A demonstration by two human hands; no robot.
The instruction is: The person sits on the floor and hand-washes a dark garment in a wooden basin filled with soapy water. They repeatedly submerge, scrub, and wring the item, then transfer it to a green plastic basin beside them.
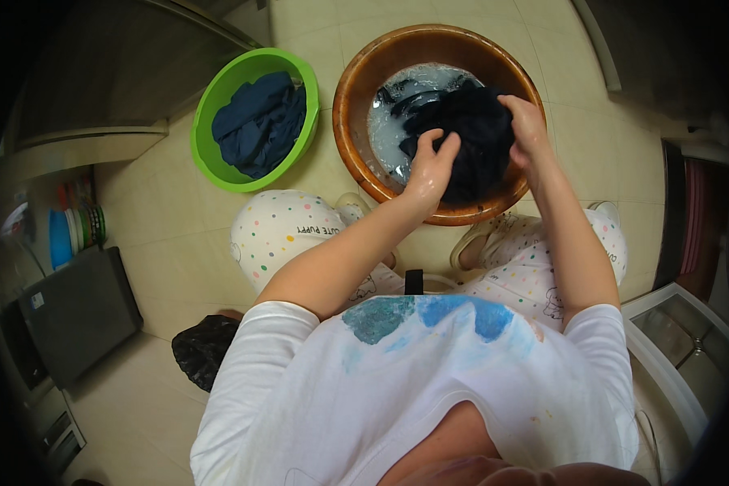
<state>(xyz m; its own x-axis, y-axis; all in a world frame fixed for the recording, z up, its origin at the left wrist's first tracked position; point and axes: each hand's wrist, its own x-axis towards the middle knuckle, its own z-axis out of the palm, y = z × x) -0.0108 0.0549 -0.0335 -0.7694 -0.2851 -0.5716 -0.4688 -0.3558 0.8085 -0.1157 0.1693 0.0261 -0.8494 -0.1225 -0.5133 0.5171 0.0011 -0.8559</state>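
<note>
A round brown basin (364,67) stands on the floor before me, holding cloudy, sudsy water (392,146) and dark wet fabric. Both my hands grip a bunched dark cloth (477,143) above the right part of the basin. My left hand (431,164) holds its left side, thumb and fingers pressed into the folds. At its upper right edge, my right hand (527,130) pinches the cloth near the rim. More dark fabric lies in the water beside the held part. To the left is a green plastic basin (203,152) with crumpled navy cloth (258,124) inside.
My knees in dotted trousers flank the near side of the brown basin. A dark cabinet (127,67) borders the upper left. Further left are a grey box-like object (82,316) and a black plastic bag (203,346). A white-framed glass item (674,352) stands at right.
</note>
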